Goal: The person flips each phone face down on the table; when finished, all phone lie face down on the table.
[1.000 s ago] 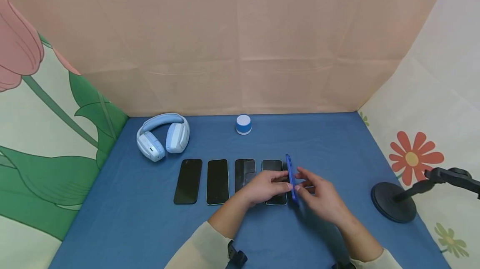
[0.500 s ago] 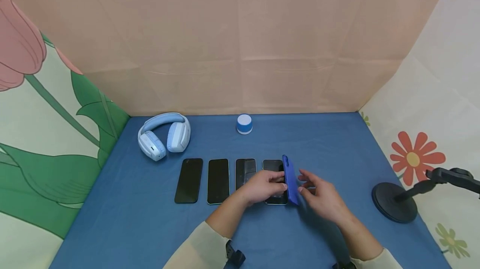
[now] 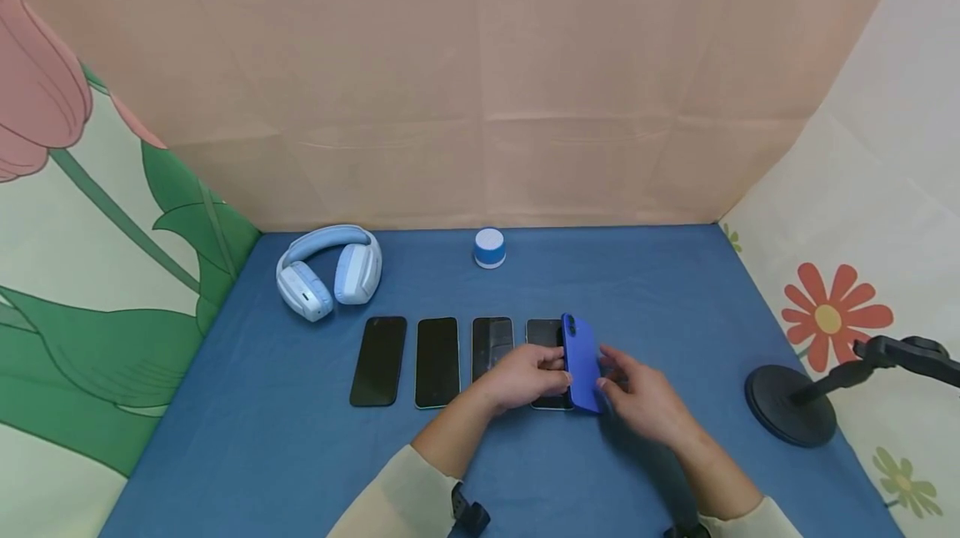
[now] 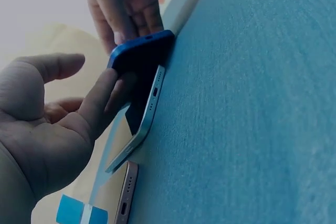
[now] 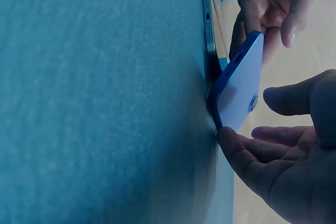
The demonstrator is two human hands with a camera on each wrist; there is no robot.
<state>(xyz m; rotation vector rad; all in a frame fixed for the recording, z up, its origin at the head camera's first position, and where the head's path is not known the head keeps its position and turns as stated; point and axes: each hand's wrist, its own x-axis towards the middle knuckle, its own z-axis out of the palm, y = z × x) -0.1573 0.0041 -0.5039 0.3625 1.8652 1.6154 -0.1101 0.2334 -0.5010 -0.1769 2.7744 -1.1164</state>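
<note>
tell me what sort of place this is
Probably a staged tabletop booth, judging by the blue cloth-covered table, the creased beige backdrop sheet behind it and the white flower-printed side sheet.

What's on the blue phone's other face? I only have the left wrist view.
Observer: In the right wrist view, the blue phone has camera lenses on that face.
Operator: Copy. How many phones lie flat in the row? I can make out two.
Observer: The head view shows four, counting from the leftmost phone, all on the left side of the blue one.
</note>
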